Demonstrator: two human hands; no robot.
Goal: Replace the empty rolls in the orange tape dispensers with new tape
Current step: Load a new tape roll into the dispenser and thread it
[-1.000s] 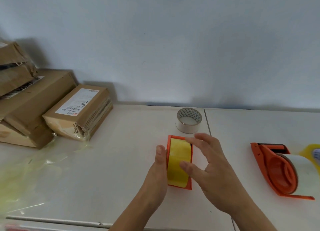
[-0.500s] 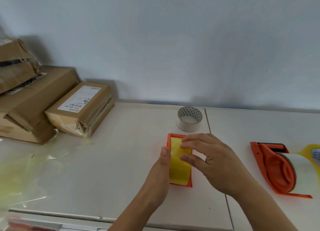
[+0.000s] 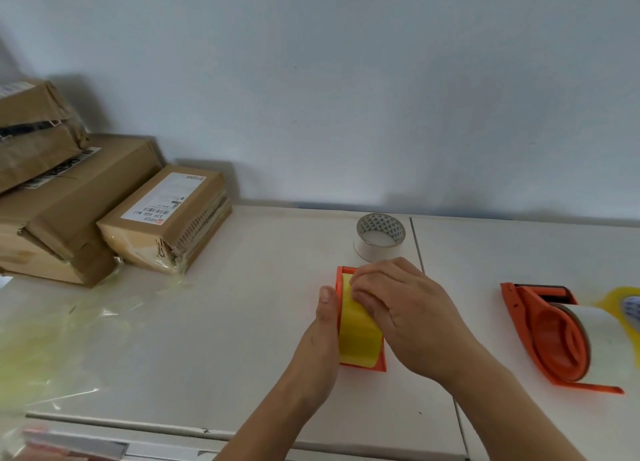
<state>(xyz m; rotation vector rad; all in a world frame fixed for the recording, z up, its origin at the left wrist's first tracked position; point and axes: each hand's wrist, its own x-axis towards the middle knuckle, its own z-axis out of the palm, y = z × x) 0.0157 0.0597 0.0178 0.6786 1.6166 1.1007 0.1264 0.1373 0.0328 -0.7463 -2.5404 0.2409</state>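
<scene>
An orange tape dispenser (image 3: 380,366) stands on the white table, loaded with a yellow tape roll (image 3: 356,332). My left hand (image 3: 323,336) grips the dispenser's left side, thumb along its edge. My right hand (image 3: 401,308) lies over the roll's top right, fingertips curled on the tape near the dispenser's far end. A second orange dispenser (image 3: 550,332) sits at the right with a pale roll (image 3: 602,339) in it. A near-empty white roll (image 3: 379,237) with a patterned core stands behind my hands. Part of another yellow roll (image 3: 623,299) shows at the right edge.
Several taped cardboard boxes (image 3: 166,221) are stacked at the back left against the wall. Crumpled clear yellowish plastic film (image 3: 52,343) spreads over the left part of the table (image 3: 225,322). The table's front edge (image 3: 138,426) runs below my forearms.
My right hand has come down from hovering with spread fingers onto the yellow roll, its fingers curling near the dispenser's far end. My left hand keeps its hold on the dispenser.
</scene>
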